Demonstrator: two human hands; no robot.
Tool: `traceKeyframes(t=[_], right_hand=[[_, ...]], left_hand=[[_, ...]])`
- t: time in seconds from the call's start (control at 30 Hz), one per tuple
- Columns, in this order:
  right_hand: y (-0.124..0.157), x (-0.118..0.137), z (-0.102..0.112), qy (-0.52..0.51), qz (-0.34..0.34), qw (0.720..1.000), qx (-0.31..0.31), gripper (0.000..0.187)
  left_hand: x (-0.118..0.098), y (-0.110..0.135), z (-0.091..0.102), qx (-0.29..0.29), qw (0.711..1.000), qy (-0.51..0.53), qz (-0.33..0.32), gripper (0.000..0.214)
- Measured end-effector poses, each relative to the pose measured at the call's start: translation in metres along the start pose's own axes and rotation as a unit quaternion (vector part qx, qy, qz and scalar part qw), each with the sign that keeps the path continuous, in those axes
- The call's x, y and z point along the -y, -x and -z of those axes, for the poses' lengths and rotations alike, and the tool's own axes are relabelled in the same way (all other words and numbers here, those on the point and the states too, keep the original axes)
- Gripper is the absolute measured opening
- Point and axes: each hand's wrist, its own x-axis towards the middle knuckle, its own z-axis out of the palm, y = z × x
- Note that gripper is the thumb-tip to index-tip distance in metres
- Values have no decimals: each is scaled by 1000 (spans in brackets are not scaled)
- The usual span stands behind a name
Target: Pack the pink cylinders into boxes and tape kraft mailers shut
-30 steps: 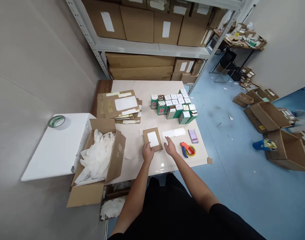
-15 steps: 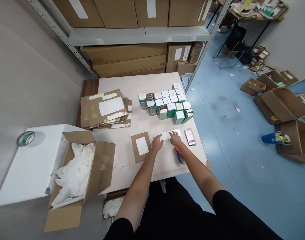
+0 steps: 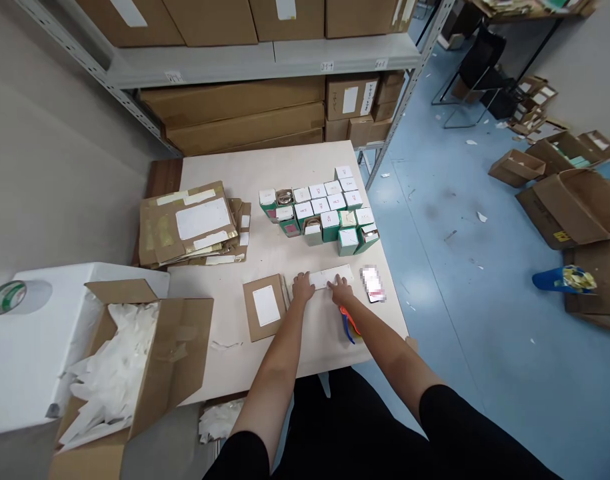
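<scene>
Head view shows me that the left hand point(image 3: 303, 287) has gone from the brown packet point(image 3: 265, 308) to the white strip point(image 3: 331, 276), on its right, so work seems to pass there. Right hand point(image 3: 341, 290) touches its near edge; both hands' fingers are partly bent, grip I cannot tell.

Head view, forward, downward, over table point(image 3: 312, 343)

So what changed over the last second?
Left hand let go of the small cardboard box and moved right to the left end of the white strip; right hand moved right along it. The box sits farther left of the strip. Green boxes and cardboard stack look unmoved.
</scene>
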Motion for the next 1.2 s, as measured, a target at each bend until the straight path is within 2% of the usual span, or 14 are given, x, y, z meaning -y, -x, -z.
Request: traceKeyframes(t=[0.1,0.17,0.33,0.43,0.53,0.63,0.7,0.8,0.87,0.93,1.0,1.07,1.13,1.2], right_hand=[[0,1,-1,9,2,1000,-4,81],[0,-1,-1,-1,8,1000,-8,77],[5,-13,-2,-46,27,998,-20,71],[14,-21,1,-78,49,995,-40,62],[25,-24,10,-131,71,981,-125,49],[35,-21,25,-182,113,951,-225,46],[39,-17,38,-188,166,935,-249,48],[47,-8,58,-174,226,933,-218,37],[54,-3,68,-170,244,937,-183,22],[62,0,74,-174,259,937,-157,15],[69,0,78,-189,270,932,-152,14],[74,-6,81,-209,260,929,-161,16],[77,-15,86,-226,237,928,-177,20],[80,-23,92,-233,221,929,-182,25]], left_hand=[[-4,0,2,8,1000,-7,-29,67],[-7,0,3,15,999,-13,-25,63],[-16,6,5,6,1000,-21,10,38],[-19,16,13,2,999,-29,16,27],[-21,31,27,-9,999,-39,-4,26],[-23,51,44,-25,998,-51,-32,29],[-24,65,56,-34,996,-59,-52,31],[-24,87,75,-50,992,-76,-84,32],[-22,99,86,-57,990,-83,-94,31],[-17,110,95,-55,992,-71,-94,27],[-7,118,103,-55,994,-41,-81,23],[9,124,110,-68,997,4,-41,20],[25,127,117,-101,992,70,3,17],[36,129,124,-149,973,173,18,17]])
